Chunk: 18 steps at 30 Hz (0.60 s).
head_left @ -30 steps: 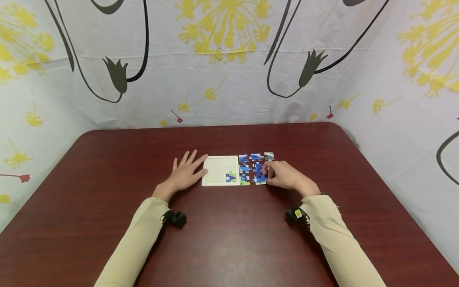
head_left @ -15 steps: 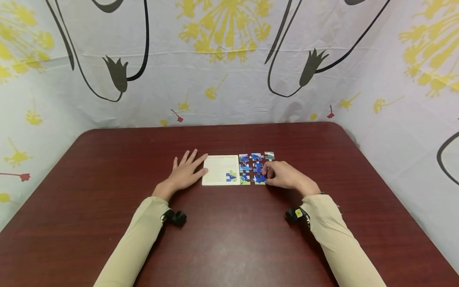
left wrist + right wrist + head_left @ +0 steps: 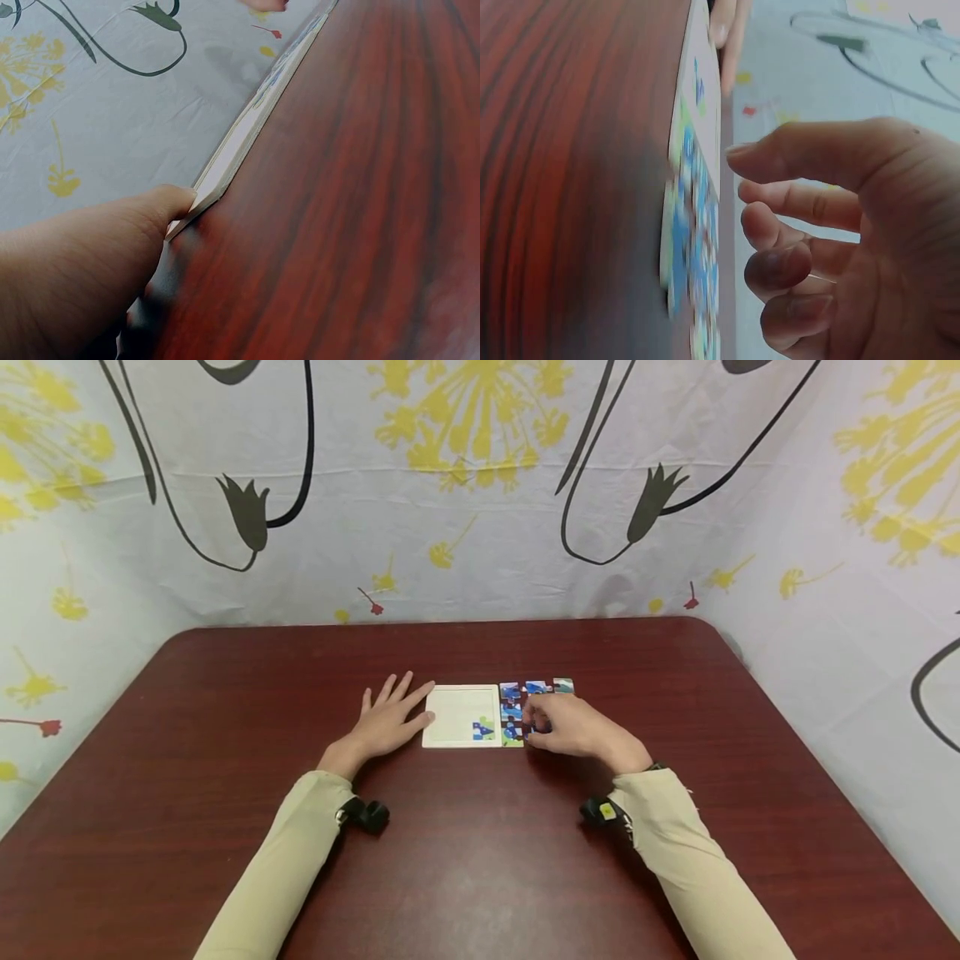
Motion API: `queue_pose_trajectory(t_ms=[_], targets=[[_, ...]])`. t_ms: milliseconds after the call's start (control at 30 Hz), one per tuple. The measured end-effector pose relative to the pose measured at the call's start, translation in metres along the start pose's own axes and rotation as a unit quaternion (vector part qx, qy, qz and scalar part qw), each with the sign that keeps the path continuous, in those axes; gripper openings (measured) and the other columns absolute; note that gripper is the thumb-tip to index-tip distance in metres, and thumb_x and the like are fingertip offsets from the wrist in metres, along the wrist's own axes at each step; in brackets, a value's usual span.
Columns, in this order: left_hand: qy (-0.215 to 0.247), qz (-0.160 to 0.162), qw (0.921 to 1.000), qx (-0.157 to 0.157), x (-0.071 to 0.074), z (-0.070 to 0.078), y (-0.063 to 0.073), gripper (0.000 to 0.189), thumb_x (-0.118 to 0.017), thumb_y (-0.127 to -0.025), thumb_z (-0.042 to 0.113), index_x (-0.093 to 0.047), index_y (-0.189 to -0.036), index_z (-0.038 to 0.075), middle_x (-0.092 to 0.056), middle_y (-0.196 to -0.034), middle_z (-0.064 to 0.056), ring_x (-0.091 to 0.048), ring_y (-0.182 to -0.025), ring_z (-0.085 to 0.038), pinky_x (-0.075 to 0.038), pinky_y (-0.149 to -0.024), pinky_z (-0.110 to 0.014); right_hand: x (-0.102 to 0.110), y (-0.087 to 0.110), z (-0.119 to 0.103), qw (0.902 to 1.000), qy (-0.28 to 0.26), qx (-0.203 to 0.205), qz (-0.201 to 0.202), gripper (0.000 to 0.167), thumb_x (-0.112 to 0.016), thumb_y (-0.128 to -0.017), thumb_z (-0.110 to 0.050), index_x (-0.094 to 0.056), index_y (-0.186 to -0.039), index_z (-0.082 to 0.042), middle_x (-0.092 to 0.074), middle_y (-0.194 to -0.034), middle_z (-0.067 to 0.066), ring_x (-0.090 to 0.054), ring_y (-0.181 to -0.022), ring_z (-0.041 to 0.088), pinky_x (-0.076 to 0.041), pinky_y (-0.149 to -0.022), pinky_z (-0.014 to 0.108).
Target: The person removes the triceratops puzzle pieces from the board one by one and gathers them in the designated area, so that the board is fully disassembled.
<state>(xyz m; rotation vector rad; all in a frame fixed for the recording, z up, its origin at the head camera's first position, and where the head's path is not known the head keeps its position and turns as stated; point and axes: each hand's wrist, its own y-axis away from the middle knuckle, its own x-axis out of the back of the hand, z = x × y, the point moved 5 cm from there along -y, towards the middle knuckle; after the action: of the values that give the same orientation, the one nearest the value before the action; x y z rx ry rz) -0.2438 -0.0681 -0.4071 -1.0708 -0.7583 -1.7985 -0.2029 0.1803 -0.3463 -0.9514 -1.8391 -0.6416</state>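
Observation:
A pale puzzle tray (image 3: pixel 450 702) lies on the table, with one blue and green puzzle piece (image 3: pixel 483 727) in its near right corner. My left hand (image 3: pixel 382 727) rests flat with spread fingers, its thumb and index fingertip at the tray's left edge. In the left wrist view the thumb (image 3: pixel 176 202) presses on the frame's corner. Loose puzzle pieces (image 3: pixel 512 712) sit in rows along the tray's right side. Over them hovers my right hand (image 3: pixel 577 724), which hides several. In the right wrist view its fingers are loosely bent, thumb and index tips apart, nothing between them.
The dark red wooden table (image 3: pixel 465 843) spreads out in front of and around the tray. A patterned white cloth (image 3: pixel 480 560) hangs behind it and at both sides. A small black camera is strapped to each wrist.
My right hand has moved left across the loose pieces, covering ones that showed before. The left hand and the tray keep their places.

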Motion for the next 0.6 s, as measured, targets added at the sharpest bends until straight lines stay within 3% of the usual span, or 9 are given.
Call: queue_pose_trajectory(t_ms=[133,233,367,600], targets=[[-0.002,0.0,1.0,-0.002,-0.001,0.001,0.0,0.061,-0.039,-0.097,0.049,-0.024,-0.149,0.023,-0.009,-0.154,-0.014,0.001,-0.14,-0.035,0.005,-0.103,-0.062,-0.012,-0.016,-0.017,0.9999,0.011,0.007,-0.004,0.027,-0.068,-0.083,-0.016,-0.063,-0.105,-0.001,-0.059,-0.082,0.004,-0.054,-0.074,0.016,-0.045,-0.069,0.033],[-0.002,-0.002,1.0,-0.002,-0.002,0.001,0.0,0.061,-0.04,-0.097,0.049,-0.024,-0.149,0.023,-0.009,-0.154,-0.014,0.001,-0.14,-0.035,0.005,-0.103,-0.062,-0.023,-0.026,-0.024,0.9995,0.022,-0.014,-0.016,0.033,-0.068,-0.084,-0.021,-0.063,-0.11,0.0,-0.061,-0.088,0.005,-0.056,-0.079,0.016,-0.047,-0.074,0.033],[-0.001,0.0,1.0,-0.003,-0.002,0.002,0.001,0.061,-0.04,-0.096,0.049,-0.024,-0.15,0.023,-0.009,-0.154,-0.014,0.001,-0.14,-0.035,0.005,-0.103,-0.062,-0.03,-0.034,-0.026,0.9991,0.027,-0.029,-0.014,0.028,-0.069,-0.084,-0.021,-0.065,-0.104,-0.002,-0.062,-0.087,0.003,-0.058,-0.08,0.015,-0.048,-0.075,0.033],[-0.005,0.003,1.0,-0.003,0.0,0.002,0.0,0.061,-0.04,-0.096,0.049,-0.024,-0.149,0.023,-0.009,-0.154,-0.014,0.0,-0.14,-0.035,0.004,-0.103,-0.062,-0.03,-0.034,-0.023,0.9996,-0.012,-0.022,0.007,0.025,-0.072,-0.082,-0.018,-0.057,-0.098,-0.005,-0.057,-0.077,-0.001,-0.054,-0.07,0.012,-0.045,-0.067,0.03]])
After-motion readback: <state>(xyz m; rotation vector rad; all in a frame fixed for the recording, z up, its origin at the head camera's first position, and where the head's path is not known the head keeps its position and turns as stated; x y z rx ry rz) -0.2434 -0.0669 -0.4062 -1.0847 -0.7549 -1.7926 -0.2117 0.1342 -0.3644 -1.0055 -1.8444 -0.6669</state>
